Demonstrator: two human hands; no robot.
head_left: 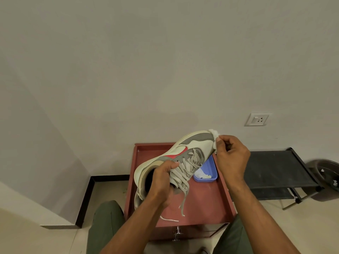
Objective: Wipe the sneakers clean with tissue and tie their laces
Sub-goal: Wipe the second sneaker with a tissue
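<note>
A cream and grey sneaker (pixel 185 153) with a red swoosh is held up over the red table (pixel 207 200), toe pointing up and to the right. My left hand (pixel 161 182) grips it at the collar, fingers inside the opening. Its beige laces (pixel 183 180) hang loose and untied. My right hand (pixel 231 158) presses a white tissue wad (pixel 213 136) against the toe. A second sneaker (pixel 138 198) lies on the table below, mostly hidden behind my left hand, with a white lace end (pixel 168 219) trailing out.
A blue plastic tray (pixel 213 171) with white tissue pieces sits on the table behind the sneaker. A black low rack (pixel 278 169) stands to the right, with a dark bin (pixel 326 180) beyond it. A wall socket (pixel 256 119) is above. My knees flank the table's front.
</note>
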